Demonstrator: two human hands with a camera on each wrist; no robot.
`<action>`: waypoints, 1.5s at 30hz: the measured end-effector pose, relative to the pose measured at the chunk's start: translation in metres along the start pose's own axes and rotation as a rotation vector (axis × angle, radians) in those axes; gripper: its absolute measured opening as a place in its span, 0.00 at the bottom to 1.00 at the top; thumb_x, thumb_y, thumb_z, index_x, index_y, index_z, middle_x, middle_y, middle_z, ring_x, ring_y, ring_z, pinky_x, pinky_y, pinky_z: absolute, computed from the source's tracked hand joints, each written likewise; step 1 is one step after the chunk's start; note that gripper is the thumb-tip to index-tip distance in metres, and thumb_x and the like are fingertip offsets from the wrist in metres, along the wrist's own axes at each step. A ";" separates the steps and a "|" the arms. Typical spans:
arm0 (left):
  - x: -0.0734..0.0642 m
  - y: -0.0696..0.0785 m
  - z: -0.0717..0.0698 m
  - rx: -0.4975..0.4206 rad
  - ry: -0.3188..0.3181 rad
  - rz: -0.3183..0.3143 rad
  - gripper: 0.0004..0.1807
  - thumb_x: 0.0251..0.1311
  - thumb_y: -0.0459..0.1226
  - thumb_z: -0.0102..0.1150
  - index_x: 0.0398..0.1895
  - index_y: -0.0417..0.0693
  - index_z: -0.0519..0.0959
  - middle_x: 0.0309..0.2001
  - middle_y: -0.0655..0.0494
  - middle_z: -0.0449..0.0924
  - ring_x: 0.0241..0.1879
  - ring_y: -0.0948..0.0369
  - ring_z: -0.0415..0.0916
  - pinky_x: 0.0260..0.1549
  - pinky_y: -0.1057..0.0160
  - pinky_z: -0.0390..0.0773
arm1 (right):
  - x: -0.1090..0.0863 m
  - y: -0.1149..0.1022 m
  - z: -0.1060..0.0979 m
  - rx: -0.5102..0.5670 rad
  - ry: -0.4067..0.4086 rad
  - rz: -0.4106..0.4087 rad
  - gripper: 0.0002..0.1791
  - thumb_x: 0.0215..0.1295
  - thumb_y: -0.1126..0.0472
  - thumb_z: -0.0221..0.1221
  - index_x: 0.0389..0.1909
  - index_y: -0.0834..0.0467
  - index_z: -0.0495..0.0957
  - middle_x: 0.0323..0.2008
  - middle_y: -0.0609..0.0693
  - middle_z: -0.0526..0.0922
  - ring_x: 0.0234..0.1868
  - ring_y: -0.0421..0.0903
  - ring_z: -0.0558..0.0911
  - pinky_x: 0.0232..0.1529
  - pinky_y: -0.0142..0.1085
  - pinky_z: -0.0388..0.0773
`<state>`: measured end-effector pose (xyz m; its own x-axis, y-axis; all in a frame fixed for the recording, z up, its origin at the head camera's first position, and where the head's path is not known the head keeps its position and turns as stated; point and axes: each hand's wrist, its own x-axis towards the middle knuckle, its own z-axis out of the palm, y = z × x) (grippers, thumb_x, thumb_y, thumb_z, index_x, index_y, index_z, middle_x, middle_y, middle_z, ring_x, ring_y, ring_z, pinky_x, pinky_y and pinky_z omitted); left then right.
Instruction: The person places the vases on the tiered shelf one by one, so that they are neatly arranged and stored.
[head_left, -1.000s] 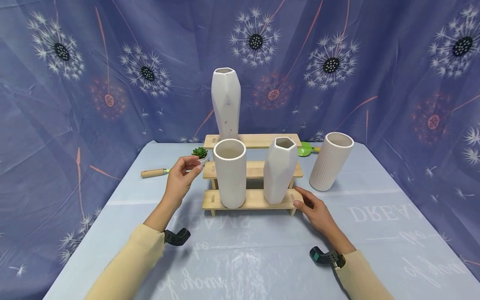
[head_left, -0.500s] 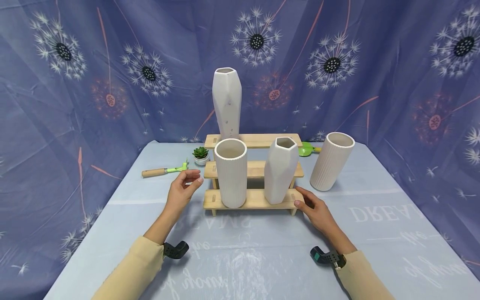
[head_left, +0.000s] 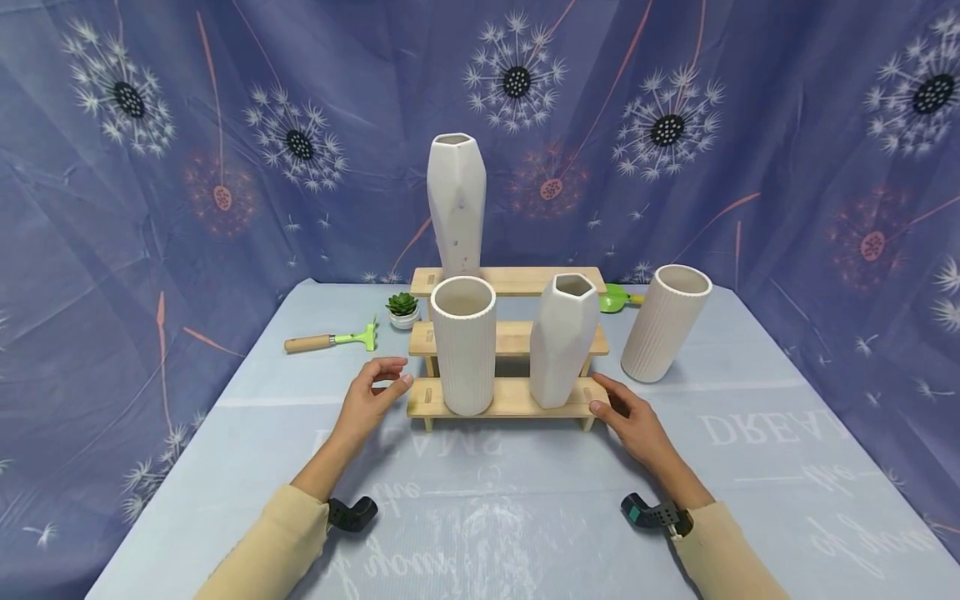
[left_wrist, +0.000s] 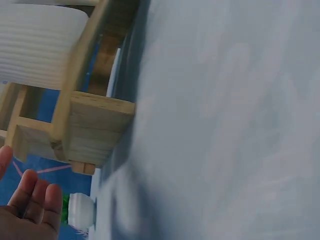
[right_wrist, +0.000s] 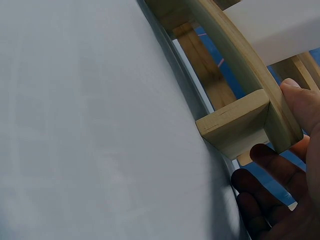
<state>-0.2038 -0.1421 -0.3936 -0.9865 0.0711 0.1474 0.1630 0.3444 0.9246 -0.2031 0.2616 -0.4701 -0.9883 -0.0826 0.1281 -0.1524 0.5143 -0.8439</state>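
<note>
A three-step wooden display stand is in the middle of the table. My right hand grips the right end of its lowest step, thumb on the top face and fingers around the end. Beside the left end is my left hand, fingers loosely bent and holding nothing; the left wrist view has its fingertips apart from the wood. The lowest step bears a ribbed white cylinder vase on the left and a faceted white vase on the right. A taller faceted vase rises from the top step.
Right of the stand, another ribbed vase stands on the table. A small potted succulent and a green hand rake with a wooden handle lie to the left. Behind the stand, a green shovel partly shows. A patterned curtain hangs behind.
My left hand has come back from near the succulent toward the lowest step's left end, uncovering the succulent and the rake's head. The right hand has stayed on the stand.
</note>
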 end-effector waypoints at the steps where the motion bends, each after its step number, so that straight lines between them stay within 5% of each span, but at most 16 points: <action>1: 0.000 -0.002 0.000 -0.003 -0.009 -0.008 0.20 0.63 0.38 0.57 0.56 0.39 0.71 0.57 0.40 0.70 0.56 0.49 0.68 0.52 0.56 0.67 | 0.000 0.000 0.000 0.002 0.000 0.001 0.30 0.66 0.49 0.56 0.68 0.49 0.64 0.61 0.58 0.73 0.57 0.50 0.75 0.49 0.24 0.72; 9: 0.010 -0.047 0.010 0.028 -0.050 0.008 0.23 0.62 0.44 0.58 0.58 0.43 0.72 0.57 0.46 0.70 0.59 0.49 0.67 0.53 0.55 0.68 | -0.001 -0.005 -0.002 -0.002 -0.009 -0.009 0.30 0.66 0.50 0.56 0.68 0.51 0.63 0.61 0.59 0.73 0.56 0.47 0.75 0.48 0.24 0.72; 14: 0.009 -0.052 0.014 0.013 -0.065 -0.019 0.23 0.62 0.42 0.59 0.58 0.44 0.72 0.59 0.45 0.70 0.60 0.49 0.67 0.56 0.53 0.68 | 0.001 0.002 0.000 -0.007 -0.004 -0.015 0.30 0.66 0.49 0.56 0.68 0.50 0.64 0.61 0.59 0.74 0.55 0.48 0.75 0.48 0.25 0.73; 20: 0.008 -0.055 0.019 0.011 -0.090 -0.018 0.23 0.61 0.43 0.60 0.58 0.47 0.72 0.58 0.46 0.72 0.57 0.50 0.69 0.55 0.54 0.69 | 0.000 0.003 0.000 -0.004 0.004 -0.011 0.30 0.66 0.48 0.56 0.68 0.50 0.64 0.60 0.59 0.74 0.56 0.50 0.76 0.48 0.24 0.73; 27: 0.007 -0.058 0.021 -0.035 -0.119 -0.074 0.24 0.59 0.44 0.62 0.58 0.52 0.72 0.54 0.45 0.73 0.50 0.53 0.72 0.43 0.63 0.72 | 0.001 0.003 0.000 -0.001 0.008 -0.017 0.30 0.66 0.49 0.56 0.67 0.51 0.64 0.61 0.60 0.74 0.56 0.51 0.76 0.48 0.24 0.72; 35: 0.009 -0.060 0.025 -0.072 -0.143 -0.042 0.26 0.58 0.40 0.63 0.60 0.48 0.71 0.56 0.43 0.73 0.44 0.61 0.70 0.38 0.69 0.72 | 0.001 0.001 0.001 0.020 -0.003 -0.012 0.30 0.66 0.50 0.56 0.68 0.50 0.64 0.62 0.59 0.73 0.57 0.51 0.75 0.48 0.22 0.71; 40: 0.006 -0.046 0.026 -0.124 -0.168 -0.050 0.26 0.58 0.34 0.62 0.61 0.41 0.69 0.55 0.37 0.72 0.44 0.62 0.71 0.39 0.70 0.73 | 0.001 0.000 0.001 0.019 -0.008 -0.004 0.30 0.66 0.50 0.56 0.68 0.50 0.63 0.62 0.58 0.72 0.58 0.50 0.74 0.49 0.22 0.71; 45: 0.004 -0.035 0.028 -0.143 -0.184 -0.065 0.26 0.59 0.33 0.60 0.61 0.39 0.69 0.55 0.36 0.71 0.43 0.64 0.70 0.39 0.70 0.73 | 0.000 -0.001 0.000 0.010 0.000 0.003 0.30 0.66 0.51 0.57 0.68 0.50 0.63 0.61 0.59 0.74 0.52 0.36 0.75 0.47 0.24 0.72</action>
<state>-0.2126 -0.1278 -0.4350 -0.9733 0.2274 0.0314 0.0824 0.2183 0.9724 -0.2030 0.2614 -0.4694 -0.9888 -0.0815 0.1252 -0.1493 0.5063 -0.8494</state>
